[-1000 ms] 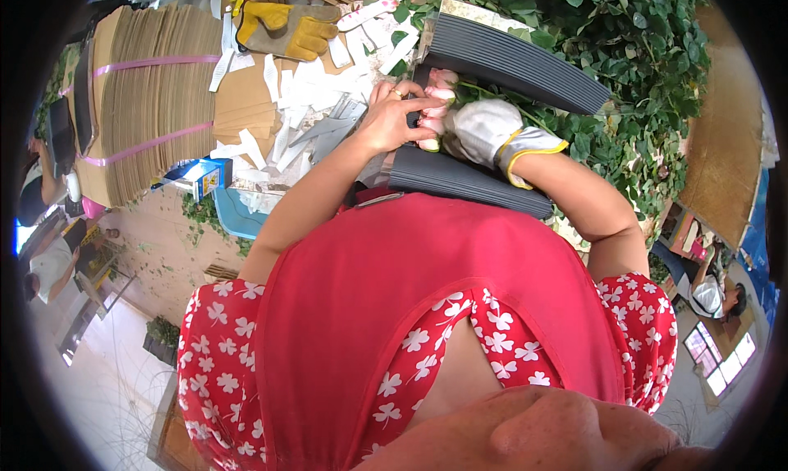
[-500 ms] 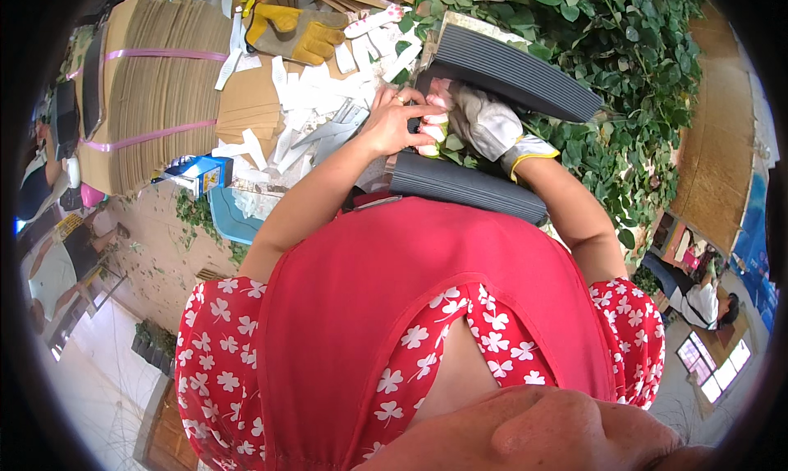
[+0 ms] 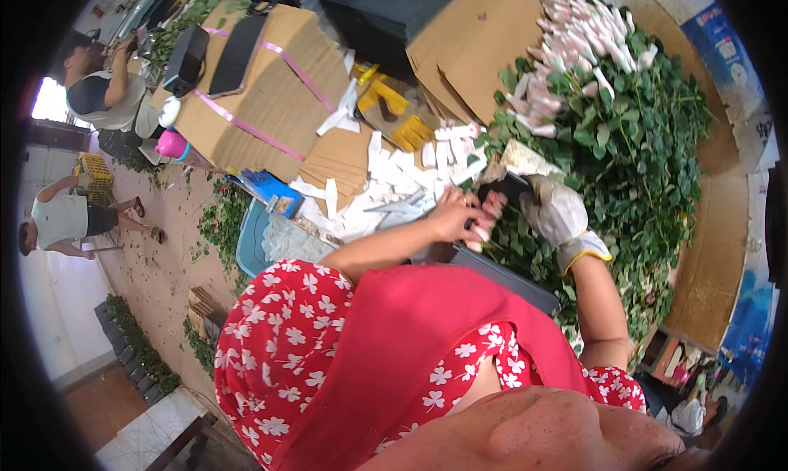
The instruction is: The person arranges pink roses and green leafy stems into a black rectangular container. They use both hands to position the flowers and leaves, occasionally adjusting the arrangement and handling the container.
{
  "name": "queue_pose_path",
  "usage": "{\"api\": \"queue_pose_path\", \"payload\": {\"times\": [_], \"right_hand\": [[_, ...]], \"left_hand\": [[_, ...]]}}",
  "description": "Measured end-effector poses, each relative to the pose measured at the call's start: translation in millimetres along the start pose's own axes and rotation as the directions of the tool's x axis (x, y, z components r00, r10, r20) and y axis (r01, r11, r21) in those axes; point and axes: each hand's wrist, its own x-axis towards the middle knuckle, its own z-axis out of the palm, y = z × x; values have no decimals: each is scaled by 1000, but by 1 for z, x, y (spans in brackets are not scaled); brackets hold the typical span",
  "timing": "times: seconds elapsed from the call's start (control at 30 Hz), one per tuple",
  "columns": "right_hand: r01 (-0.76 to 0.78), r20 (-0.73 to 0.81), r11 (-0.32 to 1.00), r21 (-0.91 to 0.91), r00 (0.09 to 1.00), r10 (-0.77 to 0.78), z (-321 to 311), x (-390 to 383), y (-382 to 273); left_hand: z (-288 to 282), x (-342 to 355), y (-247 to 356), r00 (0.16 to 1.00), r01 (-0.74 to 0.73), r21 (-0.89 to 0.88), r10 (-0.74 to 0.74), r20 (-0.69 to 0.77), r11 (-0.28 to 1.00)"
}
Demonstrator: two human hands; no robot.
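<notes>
My bare left hand [image 3: 454,218] curls its fingers around pale pink rose heads [image 3: 486,212], which it partly hides. Wearing a grey-white glove with a yellow-edged cuff, my right hand [image 3: 558,212] is closed at a dark panel [image 3: 515,188] just beyond the roses; the glove covers most of that panel. Below both hands, against my red apron, lies a black ribbed panel [image 3: 505,278]. Rose stems and leaves [image 3: 521,245] run between the panels, under my right wrist. Metal scissors [image 3: 402,212] lie left of my left hand.
White foam sleeves [image 3: 394,171] and a yellow-grey glove [image 3: 398,114] lie beyond my left hand. Strapped cardboard sheets [image 3: 271,101] stand farther left, beside a blue tub [image 3: 252,245]. Leafy roses with sleeved heads [image 3: 587,44] pile up at right. Two people are at the left.
My view has swung left, showing more of the room. The far ribbed panel, broad before, now shows only a small dark part by my right glove. My left hand stays at the roses.
</notes>
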Motion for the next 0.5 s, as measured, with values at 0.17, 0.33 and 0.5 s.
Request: {"api": "queue_pose_path", "payload": {"times": [0.17, 0.33, 0.5], "right_hand": [[521, -323, 848, -100, 789, -523, -47, 101, -61], [428, -595, 855, -292, 619, -513, -70, 268, -162], [294, -318, 905, -307, 864, -389, -16, 316, -162]], "left_hand": [[-3, -8, 4, 999, 25, -5, -25, -40, 1000], [-3, -8, 12, 996, -26, 8, 26, -84, 1000], [3, -12, 4, 996, -38, 8, 39, -86, 999]]}}
